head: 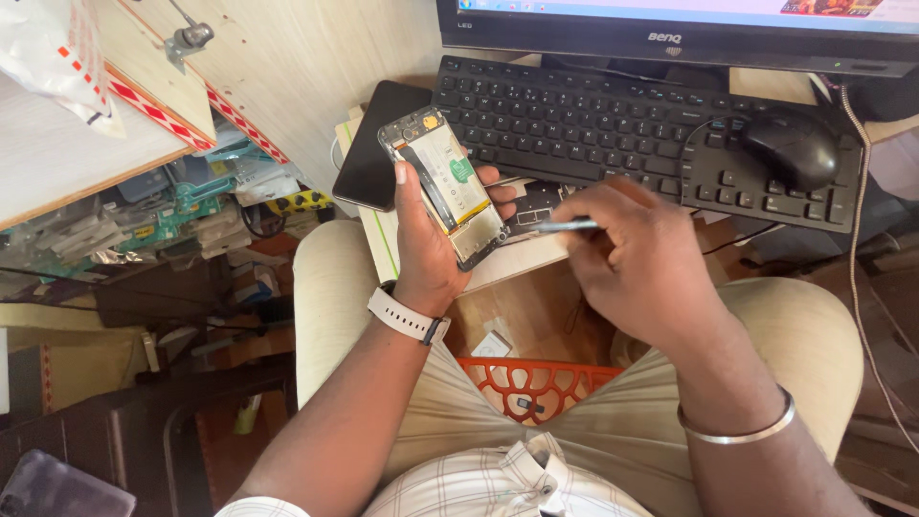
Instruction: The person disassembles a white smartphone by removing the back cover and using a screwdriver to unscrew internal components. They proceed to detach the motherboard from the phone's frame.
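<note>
Phone (448, 187) with its back cover off sits upright in the left hand (428, 251), its battery and circuit parts facing up toward the camera. The fingers (499, 181) of that hand curl around the far edge while the thumb runs along the near edge, so the grip is closed snugly on the body of the device. A white watch (406, 316) wraps the left wrist. Just to the right, the right hand (638, 263) is bunched around a thin metal tool (563, 227), pinching it so the tip points left toward the lower end of the phone; whether tip and phone touch cannot be told. A metal bangle (737, 431) circles the right wrist. Both hands hover above the person's lap, in front of a black keyboard (613, 124) with a black mouse (793, 146) resting on its right end and a monitor (670, 29) behind. A dark flat device (369, 158) lies to the left of the keyboard. An orange plastic basket (526, 383) shows between the knees below.
</note>
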